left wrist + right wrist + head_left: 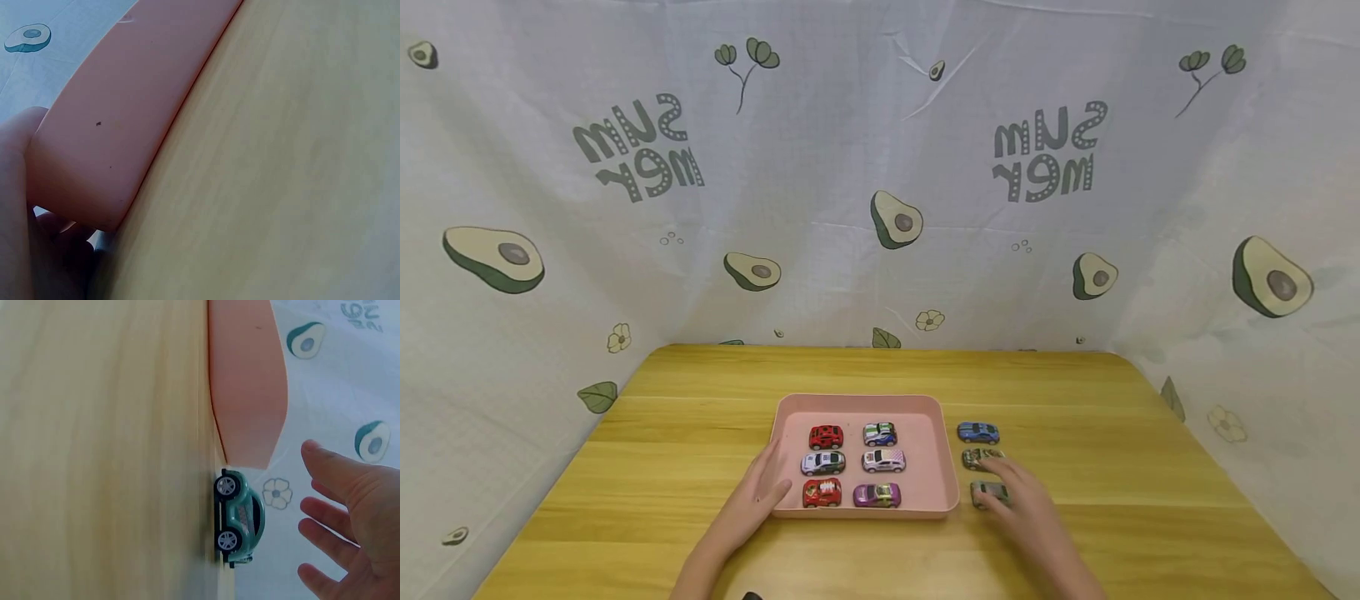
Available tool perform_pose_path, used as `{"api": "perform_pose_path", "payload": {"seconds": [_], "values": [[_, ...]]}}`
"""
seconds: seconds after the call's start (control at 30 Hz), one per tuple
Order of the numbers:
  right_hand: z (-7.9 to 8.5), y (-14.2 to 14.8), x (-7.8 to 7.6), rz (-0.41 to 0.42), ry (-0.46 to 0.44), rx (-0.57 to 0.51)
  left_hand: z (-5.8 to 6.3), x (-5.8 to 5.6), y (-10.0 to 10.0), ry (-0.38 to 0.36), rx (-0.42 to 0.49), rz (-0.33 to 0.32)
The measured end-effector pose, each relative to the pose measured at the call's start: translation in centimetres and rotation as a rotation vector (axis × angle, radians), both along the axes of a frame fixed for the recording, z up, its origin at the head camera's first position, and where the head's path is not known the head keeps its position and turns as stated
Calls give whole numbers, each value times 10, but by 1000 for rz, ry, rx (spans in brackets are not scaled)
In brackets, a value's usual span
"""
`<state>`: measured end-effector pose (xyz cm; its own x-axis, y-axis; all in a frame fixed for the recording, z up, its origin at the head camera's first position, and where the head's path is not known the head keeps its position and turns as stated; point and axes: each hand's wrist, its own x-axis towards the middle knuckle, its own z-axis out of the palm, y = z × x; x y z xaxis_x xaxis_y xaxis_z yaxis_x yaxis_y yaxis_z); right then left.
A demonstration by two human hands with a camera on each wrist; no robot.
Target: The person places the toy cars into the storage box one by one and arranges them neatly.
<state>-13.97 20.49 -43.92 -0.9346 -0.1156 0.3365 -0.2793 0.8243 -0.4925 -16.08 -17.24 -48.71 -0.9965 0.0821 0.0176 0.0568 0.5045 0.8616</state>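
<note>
A shallow pink tray (pixel 865 514) sits on the wooden table, with two columns of toy cars inside. My left hand (pixel 751 507) grips its near left corner, thumb over the rim and fingers along the outer left wall. Right of the tray, a blue toy car (pixel 978 432), a camouflage toy car (pixel 982 458) and a green toy car (pixel 990 495) stand in a column. Over the nearer two hovers my right hand (pixel 1028 507), fingers spread and holding nothing. The right wrist view shows the green car's side and wheels, apart from the fingers (pixel 328 540).
In the tray are a ladybird-spotted red car (pixel 826 437), a green-and-white car (pixel 880 433), a white police-style car (pixel 822 463), a pink-and-white car (pixel 883 460), another red car (pixel 822 492) and a purple car (pixel 877 495). An avocado-print cloth (pixel 850 167) hangs around the table (pixel 1112 433).
</note>
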Motion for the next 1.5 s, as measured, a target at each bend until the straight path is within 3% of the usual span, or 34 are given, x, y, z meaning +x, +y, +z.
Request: {"api": "perform_pose_path", "payload": {"seconds": [0.4, 0.67, 1.2, 1.5], "values": [[-8, 16, 10, 13, -17, 63, 0, 1, 0, 14, 1, -2], [-17, 20, 12, 3, 30, 69, 1, 2, 0, 10, 2, 1], [-23, 22, -2, 20, -30, 70, 4, 3, 1, -3, 21, 1], [-24, 23, -9, 6, -118, 56, 2, 2, 0, 7, 25, -4]]}}
